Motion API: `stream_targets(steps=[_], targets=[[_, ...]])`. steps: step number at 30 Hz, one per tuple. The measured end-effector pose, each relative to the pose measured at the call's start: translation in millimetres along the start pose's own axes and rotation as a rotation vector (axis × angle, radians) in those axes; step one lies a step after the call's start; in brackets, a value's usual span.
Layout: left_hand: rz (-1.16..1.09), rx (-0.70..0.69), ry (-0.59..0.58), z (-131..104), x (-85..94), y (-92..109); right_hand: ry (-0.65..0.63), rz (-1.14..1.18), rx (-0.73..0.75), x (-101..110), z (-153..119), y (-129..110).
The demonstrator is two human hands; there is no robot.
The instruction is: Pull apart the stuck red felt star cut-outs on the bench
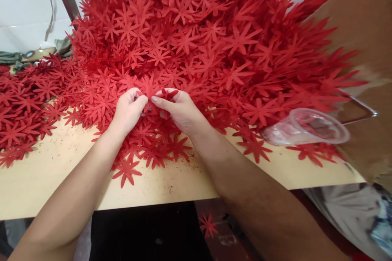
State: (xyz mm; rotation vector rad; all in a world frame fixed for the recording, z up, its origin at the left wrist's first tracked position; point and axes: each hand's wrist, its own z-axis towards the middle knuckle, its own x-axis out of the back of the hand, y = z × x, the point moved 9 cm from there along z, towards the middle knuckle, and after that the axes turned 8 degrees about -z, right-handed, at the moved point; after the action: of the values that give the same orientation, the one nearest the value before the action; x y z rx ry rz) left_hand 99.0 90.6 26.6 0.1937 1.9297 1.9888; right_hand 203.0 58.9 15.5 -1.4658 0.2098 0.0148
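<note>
My left hand and my right hand are close together over the table, thumbs and fingers pinched. Between them they hold a red petal cutout, star-like with several narrow petals. Dark red petal tips poke out between the fingers of my right hand; whether they belong to another cutout I cannot tell. Behind the hands rises a large heap of the same red cutouts. Below my wrists several more lie loose, one of them a single cutout near the front edge.
A clear plastic cup lies tipped over on the right, beside a cardboard sheet. More red cutouts spread to the left. The pale table ends in front of me; one fallen cutout lies below its edge.
</note>
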Motion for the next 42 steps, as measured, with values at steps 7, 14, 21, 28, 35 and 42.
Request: stream_targets(steps=[7, 14, 21, 28, 35, 42], targets=[[-0.009, 0.004, -0.073, -1.1, -6.1, 3.2, 0.034, -0.092, 0.069, 5.2, 1.6, -4.0], [-0.013, 0.04, -0.097, -1.4, -8.4, 1.5, 0.046, -0.192, 0.189, 8.9, 2.3, -12.5], [-0.04, -0.024, 0.034, 5.4, 8.0, 0.1, -0.032, -0.054, 0.092, -0.1, -0.8, -6.7], [0.09, -0.09, 0.02, 5.7, 8.4, 5.8, 0.08, -0.023, 0.018, 13.7, -0.2, -5.0], [0.251, -0.116, 0.047, 10.8, 15.7, 4.8, 0.046, 0.115, -0.092, 15.1, 1.0, 1.1], [0.484, -0.214, 0.131, 12.8, 26.8, 9.5, 0.161, -0.019, -0.055, 22.9, 4.2, 5.5]])
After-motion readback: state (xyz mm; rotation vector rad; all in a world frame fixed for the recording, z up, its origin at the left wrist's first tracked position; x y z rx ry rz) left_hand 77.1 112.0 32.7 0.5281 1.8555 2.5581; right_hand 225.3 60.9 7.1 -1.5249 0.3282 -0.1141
